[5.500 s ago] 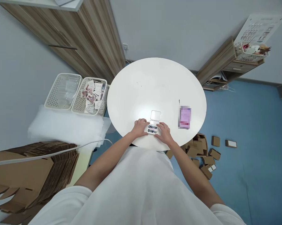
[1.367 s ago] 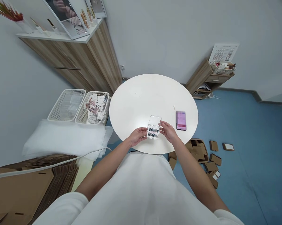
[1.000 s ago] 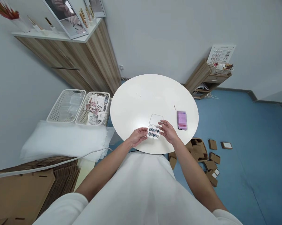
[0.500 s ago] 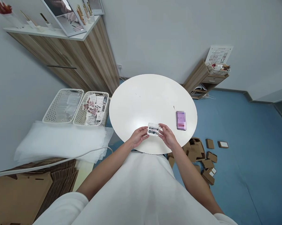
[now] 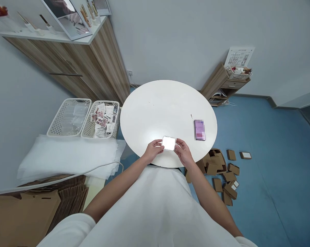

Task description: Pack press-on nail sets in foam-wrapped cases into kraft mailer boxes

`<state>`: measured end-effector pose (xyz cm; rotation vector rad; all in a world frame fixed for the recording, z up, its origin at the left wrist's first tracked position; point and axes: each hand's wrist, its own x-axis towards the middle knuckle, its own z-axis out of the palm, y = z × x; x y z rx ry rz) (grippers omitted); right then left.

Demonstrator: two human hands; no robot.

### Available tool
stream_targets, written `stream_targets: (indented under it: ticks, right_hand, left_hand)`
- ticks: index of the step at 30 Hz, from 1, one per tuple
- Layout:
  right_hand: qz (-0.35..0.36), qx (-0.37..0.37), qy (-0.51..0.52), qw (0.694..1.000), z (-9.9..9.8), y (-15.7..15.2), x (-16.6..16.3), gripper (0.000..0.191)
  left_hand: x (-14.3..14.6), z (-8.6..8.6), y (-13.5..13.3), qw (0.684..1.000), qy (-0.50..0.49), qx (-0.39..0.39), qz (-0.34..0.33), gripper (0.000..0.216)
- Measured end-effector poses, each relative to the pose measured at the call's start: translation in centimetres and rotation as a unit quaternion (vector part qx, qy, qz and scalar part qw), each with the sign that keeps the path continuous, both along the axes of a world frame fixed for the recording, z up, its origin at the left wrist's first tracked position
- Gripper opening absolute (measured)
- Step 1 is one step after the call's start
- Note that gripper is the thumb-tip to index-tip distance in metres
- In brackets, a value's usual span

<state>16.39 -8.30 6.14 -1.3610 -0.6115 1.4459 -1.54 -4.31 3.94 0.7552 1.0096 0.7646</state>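
Case (image 5: 168,143), lower centre: our left hand (image 5: 153,151) and right hand (image 5: 183,152) grip it; we're probably closing it, so gentle press next.

This is probably a packing room, given the flattened cardboard (image 5: 26,218), brown boxes (image 5: 217,185) and basket (image 5: 87,129) of cards (image 5: 102,122).

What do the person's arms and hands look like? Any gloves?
The left hand and right hand have no gloves, with no watch or bracelet showing. The left sleeve and right sleeve are white and short, leaving the forearms bare.
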Motion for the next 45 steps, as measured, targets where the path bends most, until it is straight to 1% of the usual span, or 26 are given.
stream_targets:
  ticks: [4,8,11,17,20,24,27,30,33,35,38,40,42,45]
  right_hand:
    - [0.009,-0.055,-0.047,0.997,-0.4,-1.1,0.0,0.037]
    - [0.009,-0.053,-0.088,0.995,-0.1,-1.4,0.1,0.036]
    - [-0.003,-0.054,-0.083,0.995,0.0,-1.3,0.3,0.039]
    - [-0.024,-0.048,-0.071,0.996,0.0,-1.6,0.8,0.042]
    - [-0.025,-0.045,-0.059,0.997,0.1,-1.9,0.8,0.04]
    - [-0.035,-0.062,-0.042,0.997,-0.2,-2.0,0.6,0.041]
    - [-0.045,-0.076,-0.042,0.995,-0.6,-1.8,0.5,0.041]
    - [-0.043,-0.07,-0.052,0.995,-0.8,-1.7,0.5,0.039]
    - [-0.019,-0.055,-0.082,0.995,-0.9,-1.5,0.8,0.039]
    - [0.01,-0.045,-0.115,0.992,-1.1,-1.3,1.1,0.043]
    - [0.07,-0.018,-0.167,0.983,-1.5,-0.9,1.6,0.055]
    - [0.124,0.006,-0.197,0.973,-1.6,-0.5,1.9,0.061]
    - [0.18,0.024,-0.218,0.959,-1.5,-0.1,2.2,0.061]
    - [0.245,0.035,-0.233,0.941,-1.4,0.7,2.6,0.057]
  left_hand:
    - [0.0,0.0,-0.2,1.0,0.01,0.018,-0.004,0.045]
    - [0.4,-0.1,-0.4,0.999,0.013,0.028,-0.011,0.046]
    - [0.5,-0.2,-0.5,0.999,0.023,0.037,-0.025,0.045]
    - [0.4,-0.2,-0.3,0.992,0.086,0.07,-0.054,0.042]
    - [0.4,0.0,-0.3,0.992,0.088,0.074,-0.045,0.043]
    - [0.4,0.0,-0.5,0.996,0.076,0.052,-0.019,0.043]
    - [0.5,-0.3,-0.5,0.997,0.066,0.038,-0.008,0.044]
    - [0.7,-0.7,-0.5,0.997,0.064,0.038,-0.009,0.044]
    - [0.9,-1.0,-0.5,0.995,0.083,0.06,-0.016,0.044]
    - [0.8,-0.8,-0.5,0.988,0.113,0.099,-0.036,0.048]
    - [0.4,0.0,-0.3,0.962,0.174,0.182,-0.102,0.059]
    - [-0.1,0.6,-0.1,0.942,0.205,0.22,-0.151,0.061]
    - [-0.5,1.0,0.2,0.927,0.226,0.234,-0.186,0.063]
    - [-0.9,1.0,0.8,0.908,0.26,0.247,-0.216,0.077]
